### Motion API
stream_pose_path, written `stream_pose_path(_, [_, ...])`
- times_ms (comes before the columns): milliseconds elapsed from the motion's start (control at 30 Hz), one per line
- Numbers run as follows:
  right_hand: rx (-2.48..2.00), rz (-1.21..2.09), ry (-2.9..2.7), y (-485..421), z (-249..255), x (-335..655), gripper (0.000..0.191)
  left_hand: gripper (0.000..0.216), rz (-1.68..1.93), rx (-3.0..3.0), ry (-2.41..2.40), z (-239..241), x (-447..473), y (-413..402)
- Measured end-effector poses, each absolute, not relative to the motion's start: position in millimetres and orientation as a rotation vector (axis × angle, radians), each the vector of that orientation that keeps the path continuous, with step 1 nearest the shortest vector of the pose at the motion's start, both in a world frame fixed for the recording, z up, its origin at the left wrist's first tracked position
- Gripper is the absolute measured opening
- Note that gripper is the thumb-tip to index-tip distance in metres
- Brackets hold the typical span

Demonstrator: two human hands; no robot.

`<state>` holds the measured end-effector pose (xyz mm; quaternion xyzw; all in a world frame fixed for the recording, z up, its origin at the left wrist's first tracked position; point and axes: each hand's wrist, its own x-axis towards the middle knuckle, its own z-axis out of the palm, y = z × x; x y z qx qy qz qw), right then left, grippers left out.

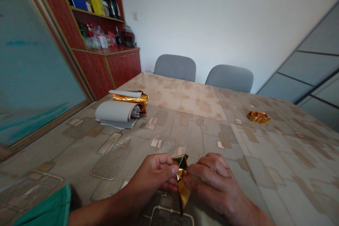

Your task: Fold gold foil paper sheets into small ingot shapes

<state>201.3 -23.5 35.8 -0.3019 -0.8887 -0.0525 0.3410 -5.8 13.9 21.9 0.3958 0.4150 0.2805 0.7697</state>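
Between my two hands is a small folded piece of shiny gold foil paper [183,192], held just above the table near its front edge. Its lower end narrows to a point toward me, and its top shows a dark, reflective fold. My left hand [159,172] pinches the upper left side between thumb and fingers. From the other side, my right hand [215,180] grips the paper's right edge with bent fingers; its thumb is partly hidden. Both hands are closed on the same piece.
A patterned cloth covers the table [190,134]. Curled white-backed sheets [116,111] and gold foil sheets [129,98] lie at the left. A folded gold foil piece [258,117] rests at the right. Two grey chairs [174,67] stand behind, beside a red cabinet [123,63].
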Motion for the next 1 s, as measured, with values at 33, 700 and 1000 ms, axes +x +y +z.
stream_pose_path(33, [-0.768, -0.144, -2.323, -23.5, 34.9, 201.3, 0.018, 0.052, 0.607, 0.853, 0.909, 22.1, -6.0, 14.2])
stream_pose_path(700, [-1.192, 0.771, -1.569, -29.0, 11.9, 172.8, 0.018, 0.048, 0.696, 0.783, 0.831, 17.3, -2.0, 3.6])
stream_pose_path(1000, [-1.425, 0.591, -1.578, -30.8, 6.6, 167.1, 0.020, 0.050, 0.700, 0.861, 0.848, 17.2, -0.4, 1.6])
